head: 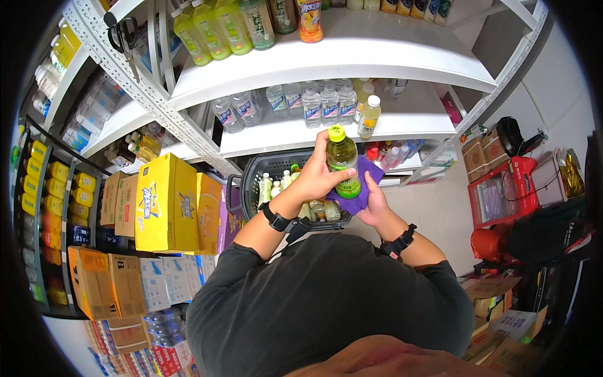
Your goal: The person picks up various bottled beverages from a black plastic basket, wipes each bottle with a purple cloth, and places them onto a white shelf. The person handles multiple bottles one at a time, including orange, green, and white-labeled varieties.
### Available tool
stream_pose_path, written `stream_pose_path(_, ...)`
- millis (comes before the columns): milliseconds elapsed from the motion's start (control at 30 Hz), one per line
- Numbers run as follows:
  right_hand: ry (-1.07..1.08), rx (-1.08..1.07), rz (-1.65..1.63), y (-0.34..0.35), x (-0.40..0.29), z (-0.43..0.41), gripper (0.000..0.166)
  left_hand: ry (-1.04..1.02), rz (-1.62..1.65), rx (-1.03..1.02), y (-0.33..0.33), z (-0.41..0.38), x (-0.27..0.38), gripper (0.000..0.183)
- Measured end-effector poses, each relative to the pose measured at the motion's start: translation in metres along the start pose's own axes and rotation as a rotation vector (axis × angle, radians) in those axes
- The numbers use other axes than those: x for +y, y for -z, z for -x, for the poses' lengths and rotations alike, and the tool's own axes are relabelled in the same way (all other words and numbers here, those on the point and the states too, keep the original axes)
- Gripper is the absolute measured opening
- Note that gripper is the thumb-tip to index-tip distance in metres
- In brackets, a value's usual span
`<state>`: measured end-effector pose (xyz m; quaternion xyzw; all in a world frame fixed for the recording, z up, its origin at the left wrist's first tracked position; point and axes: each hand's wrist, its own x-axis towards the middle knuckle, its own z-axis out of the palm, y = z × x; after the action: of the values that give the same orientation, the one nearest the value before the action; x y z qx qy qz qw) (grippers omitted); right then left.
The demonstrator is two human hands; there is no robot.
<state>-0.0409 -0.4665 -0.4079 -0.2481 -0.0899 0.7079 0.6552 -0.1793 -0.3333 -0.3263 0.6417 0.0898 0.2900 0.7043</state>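
A green-capped plastic drink bottle is gripped by my left hand, fingers behind it and thumb across its label. My right hand holds a purple cloth against the bottle's lower right side. Below both hands stands a dark grey plastic basket with several bottles in it; one of them is a pale bottle. Just beyond the held bottle, a white-capped bottle of yellowish drink stands at the front edge of the middle shelf.
Clear bottles stand in rows on the middle shelf. Green bottles and an orange bottle are on the upper shelf. Scissors hang on the rack post at left. Yellow cartons are stacked left; a red case lies right.
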Motion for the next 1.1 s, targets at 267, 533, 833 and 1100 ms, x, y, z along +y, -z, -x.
stream_pose_path(267,-0.031,-0.081,-0.036,0.004,-0.012,-0.014,0.068,-0.055,-0.024,-0.112,0.009,-0.033,0.028,0.093)
stream_pose_path(533,-0.135,-0.049,-0.066,0.017,-0.078,-0.029,0.051,-0.177,-0.410,-0.200,-0.003,-0.085,0.051,0.084)
stream_pose_path(833,-0.215,-0.114,0.026,0.031,-0.141,-0.030,0.058,-0.206,-0.977,-0.171,-0.035,-0.143,0.138,0.082)
stream_pose_path(1100,-0.125,-0.002,0.019,0.061,-0.153,-0.036,0.058,-0.362,-1.227,-0.125,-0.017,-0.257,0.249,0.082)
